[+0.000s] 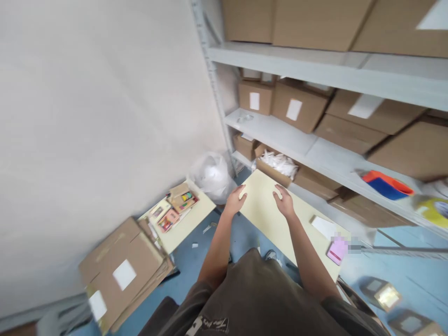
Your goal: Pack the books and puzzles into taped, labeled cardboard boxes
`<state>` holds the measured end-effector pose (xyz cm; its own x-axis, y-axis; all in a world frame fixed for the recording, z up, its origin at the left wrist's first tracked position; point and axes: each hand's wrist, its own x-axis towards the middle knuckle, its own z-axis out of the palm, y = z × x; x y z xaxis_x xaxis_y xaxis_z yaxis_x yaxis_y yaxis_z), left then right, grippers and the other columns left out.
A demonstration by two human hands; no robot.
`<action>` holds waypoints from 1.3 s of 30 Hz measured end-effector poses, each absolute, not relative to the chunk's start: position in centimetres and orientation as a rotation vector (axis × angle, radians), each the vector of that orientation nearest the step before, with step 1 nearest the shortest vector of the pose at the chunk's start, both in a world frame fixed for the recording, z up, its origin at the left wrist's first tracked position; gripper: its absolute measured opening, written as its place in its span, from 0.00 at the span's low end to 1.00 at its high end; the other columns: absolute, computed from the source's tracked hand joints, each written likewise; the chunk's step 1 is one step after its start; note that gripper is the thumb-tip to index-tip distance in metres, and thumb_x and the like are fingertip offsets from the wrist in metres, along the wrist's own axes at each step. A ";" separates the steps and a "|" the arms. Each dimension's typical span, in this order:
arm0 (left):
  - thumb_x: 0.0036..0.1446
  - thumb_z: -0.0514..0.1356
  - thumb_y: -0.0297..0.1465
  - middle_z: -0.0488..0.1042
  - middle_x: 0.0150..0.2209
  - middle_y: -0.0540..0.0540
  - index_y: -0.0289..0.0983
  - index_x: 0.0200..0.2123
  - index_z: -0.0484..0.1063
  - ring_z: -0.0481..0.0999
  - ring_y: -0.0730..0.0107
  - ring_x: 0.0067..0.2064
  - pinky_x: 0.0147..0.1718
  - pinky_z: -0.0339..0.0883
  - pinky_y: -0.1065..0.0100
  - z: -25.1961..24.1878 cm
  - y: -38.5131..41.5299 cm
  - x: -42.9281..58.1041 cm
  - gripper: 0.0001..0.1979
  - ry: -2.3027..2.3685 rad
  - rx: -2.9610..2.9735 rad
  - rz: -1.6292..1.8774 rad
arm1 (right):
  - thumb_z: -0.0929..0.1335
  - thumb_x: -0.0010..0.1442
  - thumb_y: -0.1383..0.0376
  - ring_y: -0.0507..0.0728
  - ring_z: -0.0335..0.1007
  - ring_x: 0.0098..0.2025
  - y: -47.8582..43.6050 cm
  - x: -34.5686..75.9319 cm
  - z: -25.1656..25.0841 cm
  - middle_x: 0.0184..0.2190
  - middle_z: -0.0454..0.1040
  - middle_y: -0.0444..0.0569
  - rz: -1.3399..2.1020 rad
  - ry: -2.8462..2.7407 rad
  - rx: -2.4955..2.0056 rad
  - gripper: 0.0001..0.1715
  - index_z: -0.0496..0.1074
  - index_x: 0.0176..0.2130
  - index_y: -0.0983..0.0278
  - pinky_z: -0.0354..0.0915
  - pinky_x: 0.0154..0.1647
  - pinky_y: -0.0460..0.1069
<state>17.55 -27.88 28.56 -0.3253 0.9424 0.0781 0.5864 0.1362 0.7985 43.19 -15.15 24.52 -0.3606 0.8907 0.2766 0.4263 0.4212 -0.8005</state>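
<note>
My left hand (235, 200) is held out in front of me at the near-left edge of a cream table (264, 214), its fingers curved and apart from the thumb. Over the same table is my right hand (283, 201), also with fingers and thumb apart. The palms face each other across a gap, and neither hand holds anything. Further right on the table lie a white flat box (324, 227) and a pink packet (337, 251), both away from my right hand.
Metal shelves (273, 133) with cardboard boxes stand ahead. A box of white items (279, 162) sits low behind the table. On the left, a second table (205, 200) bears booklets (170, 219); flattened cardboard (122, 252) leans nearby. A clear plastic bag (213, 175) stands in the corner.
</note>
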 end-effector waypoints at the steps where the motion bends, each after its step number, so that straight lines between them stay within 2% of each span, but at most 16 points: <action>1: 0.70 0.60 0.33 0.74 0.68 0.41 0.40 0.67 0.74 0.72 0.55 0.70 0.73 0.63 0.50 28.4 -29.1 16.0 0.24 1.980 1.452 1.069 | 0.63 0.72 0.45 0.69 0.72 0.68 -15.8 41.2 24.5 0.65 0.76 0.61 0.827 -1.987 -1.091 0.32 0.78 0.62 0.60 0.68 0.69 0.70; 12: 0.70 0.60 0.33 0.72 0.70 0.34 0.35 0.70 0.70 0.67 0.52 0.73 0.74 0.58 0.48 24.9 -47.5 -3.8 0.27 2.306 0.993 1.316 | 0.64 0.72 0.49 0.67 0.67 0.72 -25.1 16.1 23.9 0.70 0.71 0.61 0.977 -2.323 -0.729 0.33 0.73 0.67 0.63 0.64 0.74 0.66; 19: 0.69 0.63 0.40 0.68 0.72 0.35 0.41 0.72 0.67 0.65 0.50 0.74 0.70 0.64 0.49 24.4 -56.6 -11.4 0.31 2.456 0.562 1.438 | 0.65 0.71 0.52 0.66 0.62 0.75 -29.2 4.2 23.5 0.72 0.68 0.59 1.039 -2.433 -0.594 0.34 0.71 0.70 0.62 0.60 0.77 0.64; 24: 0.67 0.65 0.41 0.69 0.71 0.36 0.43 0.74 0.64 0.68 0.50 0.72 0.68 0.67 0.50 23.4 -56.4 -12.9 0.35 2.470 0.397 1.496 | 0.66 0.71 0.53 0.66 0.59 0.77 -29.2 0.1 23.1 0.73 0.67 0.55 1.118 -2.481 -0.533 0.34 0.70 0.71 0.59 0.56 0.79 0.64; 29: 0.69 0.61 0.41 0.69 0.71 0.35 0.41 0.72 0.67 0.70 0.51 0.71 0.64 0.71 0.52 21.7 -53.4 -13.4 0.31 2.473 0.288 1.479 | 0.65 0.71 0.54 0.66 0.59 0.77 -27.2 -2.9 21.3 0.74 0.66 0.56 1.195 -2.501 -0.517 0.34 0.71 0.70 0.61 0.55 0.79 0.64; 33: 0.67 0.62 0.39 0.70 0.71 0.32 0.37 0.70 0.69 0.74 0.50 0.67 0.62 0.72 0.53 19.9 -51.2 -14.7 0.30 2.467 0.204 1.379 | 0.65 0.70 0.55 0.66 0.58 0.77 -25.8 -5.4 18.2 0.75 0.65 0.56 1.271 -2.567 -0.511 0.34 0.71 0.71 0.61 0.54 0.80 0.63; 36: 0.65 0.63 0.38 0.75 0.66 0.31 0.36 0.67 0.71 0.78 0.50 0.63 0.61 0.71 0.52 18.2 -49.9 -16.1 0.29 2.482 0.162 1.302 | 0.66 0.69 0.56 0.66 0.57 0.78 -25.6 -7.3 15.0 0.75 0.64 0.54 1.364 -2.670 -0.496 0.35 0.70 0.72 0.60 0.55 0.80 0.63; 39: 0.65 0.62 0.37 0.81 0.57 0.34 0.36 0.64 0.74 0.81 0.52 0.55 0.57 0.73 0.54 16.3 -48.6 -17.3 0.26 2.456 0.126 1.202 | 0.67 0.67 0.58 0.66 0.56 0.78 -26.1 -9.1 11.5 0.75 0.65 0.54 1.464 -2.798 -0.477 0.37 0.68 0.73 0.59 0.56 0.79 0.63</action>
<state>-17.33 -48.63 16.34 -0.9153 0.2521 -0.3140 -0.0934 0.6256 0.7745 -9.08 -26.10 11.50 -0.9540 0.2377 -0.1827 0.2856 0.5353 -0.7949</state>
